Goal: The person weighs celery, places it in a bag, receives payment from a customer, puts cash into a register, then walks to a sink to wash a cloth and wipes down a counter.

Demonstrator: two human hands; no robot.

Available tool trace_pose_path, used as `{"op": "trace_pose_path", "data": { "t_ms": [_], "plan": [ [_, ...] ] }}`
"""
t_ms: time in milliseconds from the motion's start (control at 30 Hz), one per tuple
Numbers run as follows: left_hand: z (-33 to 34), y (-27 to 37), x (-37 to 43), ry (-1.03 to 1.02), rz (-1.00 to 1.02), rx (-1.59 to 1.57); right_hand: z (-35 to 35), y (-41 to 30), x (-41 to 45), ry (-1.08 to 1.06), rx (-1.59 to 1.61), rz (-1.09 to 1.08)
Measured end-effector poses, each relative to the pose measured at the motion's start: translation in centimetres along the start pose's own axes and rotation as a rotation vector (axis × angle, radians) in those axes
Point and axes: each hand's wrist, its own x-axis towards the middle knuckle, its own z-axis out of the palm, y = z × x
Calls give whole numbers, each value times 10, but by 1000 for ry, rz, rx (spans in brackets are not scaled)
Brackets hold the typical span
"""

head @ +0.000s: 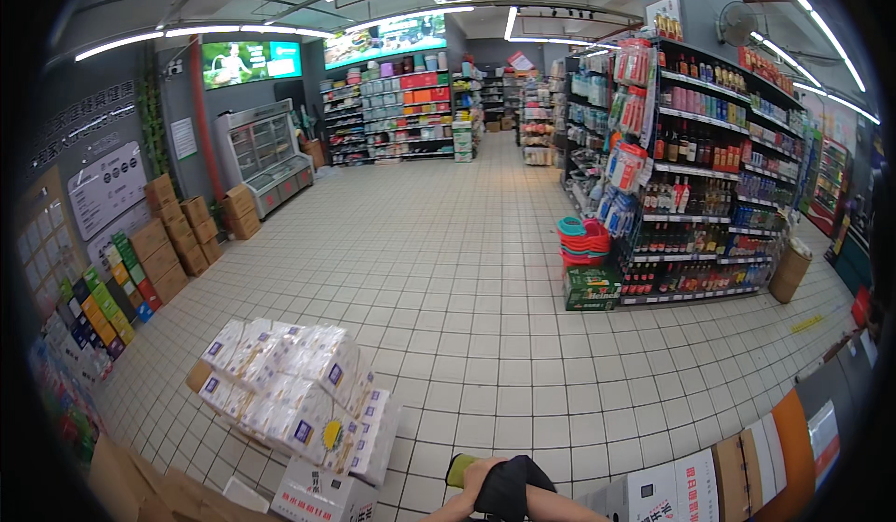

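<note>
My left hand [478, 476] is at the bottom of the view, its fingers closed on dark fabric. The black cloth [514, 483] wraps around the end of my right forearm [560, 504] and hides my right hand. A yellow-green piece [458, 469] sticks out to the left beyond my left hand. Together the black and yellow-green parts look like a work glove, though the overlap keeps this unsure. To the left of my hands stands a stack of plastic-wrapped tissue packs [280, 382], with a printed white carton [318, 490] at its near corner.
Several cartons [672, 487] line the lower right. Brown cardboard [154, 487] fills the lower left. A bottle shelf [700, 168] rises at right, with red baskets [586, 242] and a green beer carton [591, 287] beside it. Tiled floor [434, 242] runs back to a display fridge [266, 154].
</note>
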Motion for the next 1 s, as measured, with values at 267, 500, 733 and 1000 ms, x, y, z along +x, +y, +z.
{"op": "trace_pose_path", "data": {
  "t_ms": [267,500,733,1000],
  "plan": [
    [-26,-155,130,-364,-564,-1087,-103,71,98,41,65,73],
    [7,-227,250,-323,-299,-928,-194,146,128,42,185,111],
    [-31,-142,432,-358,267,143,-229,263,5,451,560,434],
    [39,-135,530,-808,250,-971,-222,406,6,909,1560,230]
  ]
}}
